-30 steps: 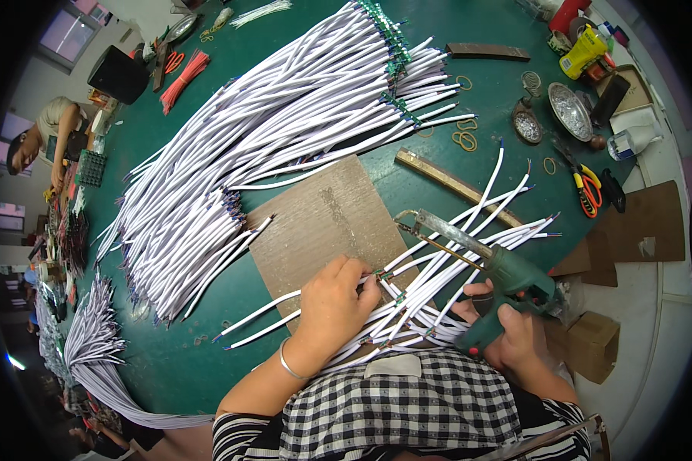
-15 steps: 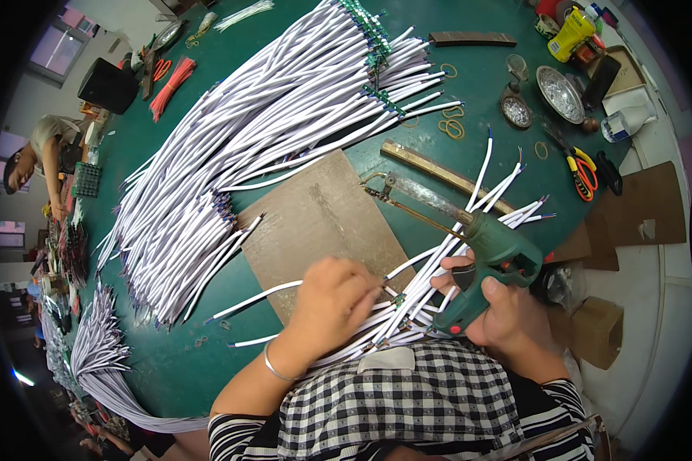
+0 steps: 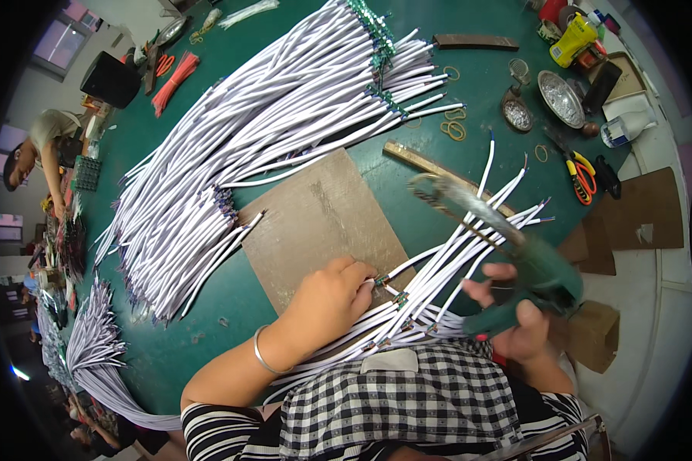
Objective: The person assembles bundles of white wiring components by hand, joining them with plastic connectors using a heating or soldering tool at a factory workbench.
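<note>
My left hand (image 3: 324,298) rests on the brown board (image 3: 315,203), its thumb and fingers pinched on a white cable whose end meets a small circuit piece (image 3: 380,281). In my right hand (image 3: 524,330) is a green pistol-shaped soldering gun (image 3: 550,278), blurred by motion. Its metal tube and bent tip point up and left, above the loose white cables (image 3: 438,276). Those cables lie crossed over the board's near right edge and against my checked apron (image 3: 407,392), several with small circuit pieces at their joints. The fingertips of my left hand partly hide what they pinch.
A large heap of white cables (image 3: 261,115) covers the green table's far left. To the right stand metal dishes (image 3: 561,100), a yellow bottle (image 3: 573,42) and orange-handled pliers (image 3: 581,177). A metal bar (image 3: 419,160) lies beyond the board. Another person (image 3: 50,146) works at far left.
My right hand has swung the soldering gun to the right, away from the left hand. My left fingers have closed on a cable end; cables that stuck out left of that hand are gone from there.
</note>
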A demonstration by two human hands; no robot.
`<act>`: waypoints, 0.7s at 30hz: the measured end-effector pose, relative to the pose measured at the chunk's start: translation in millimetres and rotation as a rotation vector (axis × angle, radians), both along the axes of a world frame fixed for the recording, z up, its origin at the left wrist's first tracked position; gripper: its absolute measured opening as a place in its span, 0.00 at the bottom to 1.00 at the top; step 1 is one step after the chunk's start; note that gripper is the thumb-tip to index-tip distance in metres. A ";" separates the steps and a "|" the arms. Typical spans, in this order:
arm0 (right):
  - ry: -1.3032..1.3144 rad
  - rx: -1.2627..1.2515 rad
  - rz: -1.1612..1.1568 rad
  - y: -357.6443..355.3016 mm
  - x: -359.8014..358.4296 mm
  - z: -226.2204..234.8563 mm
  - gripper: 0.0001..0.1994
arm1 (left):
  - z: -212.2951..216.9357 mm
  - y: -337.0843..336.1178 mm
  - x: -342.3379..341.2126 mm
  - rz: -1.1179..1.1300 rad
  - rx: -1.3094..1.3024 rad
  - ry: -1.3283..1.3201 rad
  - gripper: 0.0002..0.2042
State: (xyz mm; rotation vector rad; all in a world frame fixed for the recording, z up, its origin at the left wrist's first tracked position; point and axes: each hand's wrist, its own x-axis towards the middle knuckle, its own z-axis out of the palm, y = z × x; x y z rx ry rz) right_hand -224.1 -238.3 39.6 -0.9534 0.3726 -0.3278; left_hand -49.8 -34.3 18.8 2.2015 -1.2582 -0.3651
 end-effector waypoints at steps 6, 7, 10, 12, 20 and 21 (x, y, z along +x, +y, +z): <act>-0.138 0.277 0.232 25.9 52.5 -15.4 0.35 | -1.5 -4.3 4.7 0.332 0.072 1.290 0.06; -0.152 0.332 0.203 27.5 54.5 -16.4 0.34 | -5.0 -1.5 -0.1 0.393 -0.091 1.469 0.06; -0.179 0.343 0.210 26.4 58.9 -18.7 0.33 | -4.8 -4.1 -11.8 0.505 -0.300 1.583 0.06; -0.128 0.331 0.266 24.8 60.0 -24.0 0.35 | -5.6 -5.9 -16.7 0.550 -0.337 1.524 0.06; 0.027 0.318 0.300 27.9 60.8 -39.7 0.36 | -10.2 -2.3 -11.2 0.187 -0.143 0.209 0.07; 0.027 0.321 0.299 27.3 61.7 -38.9 0.36 | -7.7 -2.8 -10.3 0.053 -0.130 -0.042 0.08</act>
